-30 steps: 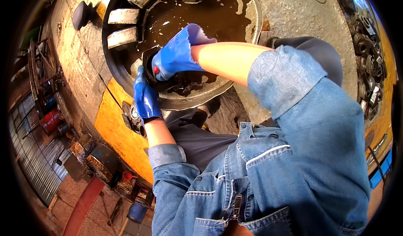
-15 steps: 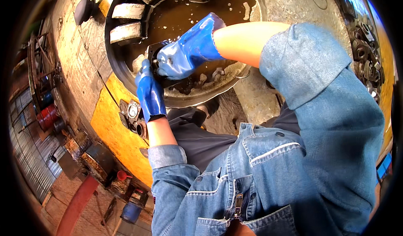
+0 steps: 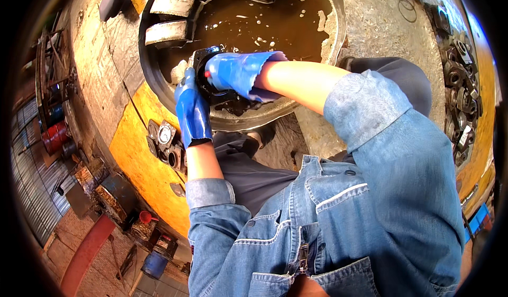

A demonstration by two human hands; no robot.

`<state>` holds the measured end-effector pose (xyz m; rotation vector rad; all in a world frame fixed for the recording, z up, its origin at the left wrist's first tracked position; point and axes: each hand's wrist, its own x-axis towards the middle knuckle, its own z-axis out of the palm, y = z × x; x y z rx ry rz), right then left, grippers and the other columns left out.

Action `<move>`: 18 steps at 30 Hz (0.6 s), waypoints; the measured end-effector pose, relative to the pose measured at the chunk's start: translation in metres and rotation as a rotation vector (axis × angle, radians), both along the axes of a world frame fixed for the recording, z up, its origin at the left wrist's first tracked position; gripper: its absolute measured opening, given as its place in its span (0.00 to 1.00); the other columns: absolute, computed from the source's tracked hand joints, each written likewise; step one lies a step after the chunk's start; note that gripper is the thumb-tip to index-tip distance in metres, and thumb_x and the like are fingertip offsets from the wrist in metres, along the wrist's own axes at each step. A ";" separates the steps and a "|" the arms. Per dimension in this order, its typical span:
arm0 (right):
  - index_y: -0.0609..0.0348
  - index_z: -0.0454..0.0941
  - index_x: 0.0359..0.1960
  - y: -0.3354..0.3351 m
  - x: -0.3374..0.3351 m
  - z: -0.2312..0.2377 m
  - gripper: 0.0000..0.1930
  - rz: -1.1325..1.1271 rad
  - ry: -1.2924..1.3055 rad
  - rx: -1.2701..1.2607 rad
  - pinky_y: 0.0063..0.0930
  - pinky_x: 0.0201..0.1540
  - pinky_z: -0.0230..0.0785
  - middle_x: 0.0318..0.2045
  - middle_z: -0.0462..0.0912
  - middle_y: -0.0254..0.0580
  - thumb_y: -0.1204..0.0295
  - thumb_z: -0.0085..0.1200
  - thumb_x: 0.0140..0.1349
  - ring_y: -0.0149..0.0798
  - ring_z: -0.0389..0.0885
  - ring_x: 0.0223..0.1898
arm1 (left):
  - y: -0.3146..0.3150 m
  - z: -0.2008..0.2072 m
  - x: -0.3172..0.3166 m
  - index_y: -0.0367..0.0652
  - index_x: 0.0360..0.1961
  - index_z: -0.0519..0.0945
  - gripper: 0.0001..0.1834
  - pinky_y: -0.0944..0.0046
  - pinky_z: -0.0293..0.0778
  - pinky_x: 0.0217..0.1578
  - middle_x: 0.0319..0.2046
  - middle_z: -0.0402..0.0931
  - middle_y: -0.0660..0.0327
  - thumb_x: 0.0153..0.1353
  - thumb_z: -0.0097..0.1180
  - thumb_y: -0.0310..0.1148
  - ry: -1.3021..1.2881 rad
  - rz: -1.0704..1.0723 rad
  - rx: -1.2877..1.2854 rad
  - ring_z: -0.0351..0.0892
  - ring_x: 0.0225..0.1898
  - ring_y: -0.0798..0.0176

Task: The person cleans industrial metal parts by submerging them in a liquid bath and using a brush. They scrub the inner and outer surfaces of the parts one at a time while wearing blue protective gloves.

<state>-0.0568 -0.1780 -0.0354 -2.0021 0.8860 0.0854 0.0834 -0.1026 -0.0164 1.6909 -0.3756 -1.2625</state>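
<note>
Both my hands wear blue rubber gloves and work over a round metal basin [image 3: 337, 38] of brown, murky liquid. My left hand [image 3: 191, 106] is closed on the near left side of a dark, wet metal part [image 3: 201, 59] with a flat, squarish edge. My right hand [image 3: 230, 72] is closed and pressed against the same part from the right. A small red spot shows by its fingers; whatever it holds is mostly hidden. Thick, pale-faced metal pieces [image 3: 166, 32] rest along the basin's left and far inner wall.
Several flanged metal parts [image 3: 165, 134] lie on a yellow board [image 3: 135, 143] left of my knee. More metal parts [image 3: 460, 85] are heaped at the far right. A dark rounded object [image 3: 111, 3] stands beyond the basin's left rim. Wire rings [image 3: 407, 10] lie on the floor at right.
My right hand has turned and its forearm has dropped lower, showing more of the dark part. My right knee has come into view beside the basin. The left hand stays on the part.
</note>
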 end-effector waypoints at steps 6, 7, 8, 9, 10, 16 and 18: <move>0.54 0.84 0.59 0.018 -0.054 0.028 0.20 -0.117 -0.210 -0.130 0.43 0.59 0.78 0.52 0.89 0.50 0.67 0.61 0.66 0.52 0.88 0.53 | 0.007 0.005 0.007 0.32 0.62 0.80 0.28 0.55 0.84 0.53 0.54 0.86 0.50 0.79 0.48 0.47 0.062 0.036 0.110 0.87 0.51 0.55; 0.55 0.81 0.61 0.020 -0.056 0.015 0.21 -0.176 -0.236 -0.103 0.45 0.60 0.77 0.54 0.87 0.53 0.67 0.63 0.68 0.53 0.87 0.55 | 0.004 0.006 0.006 0.33 0.62 0.80 0.28 0.55 0.83 0.54 0.55 0.85 0.50 0.79 0.48 0.47 0.048 0.040 0.136 0.87 0.52 0.55; 0.56 0.81 0.61 0.024 -0.055 0.003 0.22 -0.293 -0.266 -0.057 0.44 0.58 0.78 0.53 0.87 0.53 0.62 0.65 0.67 0.54 0.87 0.54 | 0.000 0.007 0.005 0.33 0.62 0.80 0.28 0.55 0.83 0.55 0.55 0.85 0.50 0.79 0.48 0.47 0.035 0.043 0.162 0.86 0.52 0.55; 0.57 0.80 0.60 0.029 -0.052 -0.008 0.25 -0.406 -0.295 -0.004 0.42 0.56 0.79 0.52 0.87 0.54 0.57 0.66 0.67 0.56 0.87 0.53 | 0.000 0.007 0.004 0.33 0.62 0.80 0.27 0.55 0.82 0.55 0.55 0.85 0.50 0.79 0.48 0.47 0.021 0.051 0.194 0.86 0.53 0.54; 0.62 0.80 0.59 0.035 -0.048 -0.017 0.27 -0.520 -0.345 0.026 0.45 0.57 0.79 0.53 0.86 0.59 0.56 0.67 0.66 0.57 0.86 0.53 | 0.001 0.016 -0.003 0.34 0.63 0.80 0.27 0.55 0.81 0.57 0.56 0.85 0.50 0.79 0.48 0.47 -0.147 -0.101 0.205 0.86 0.53 0.54; 0.65 0.78 0.54 0.040 0.013 -0.050 0.25 -1.199 -0.835 0.951 0.35 0.47 0.83 0.45 0.87 0.55 0.57 0.67 0.65 0.52 0.88 0.44 | 0.002 -0.002 0.011 0.34 0.63 0.80 0.28 0.59 0.78 0.60 0.56 0.85 0.51 0.79 0.47 0.47 0.072 0.028 0.133 0.84 0.54 0.57; 0.64 0.82 0.50 0.036 0.002 -0.067 0.26 -0.792 -0.568 0.106 0.39 0.50 0.82 0.45 0.88 0.55 0.53 0.70 0.62 0.53 0.88 0.46 | 0.005 0.004 0.006 0.35 0.64 0.80 0.28 0.59 0.77 0.61 0.56 0.85 0.50 0.79 0.47 0.47 0.028 0.001 0.125 0.84 0.55 0.57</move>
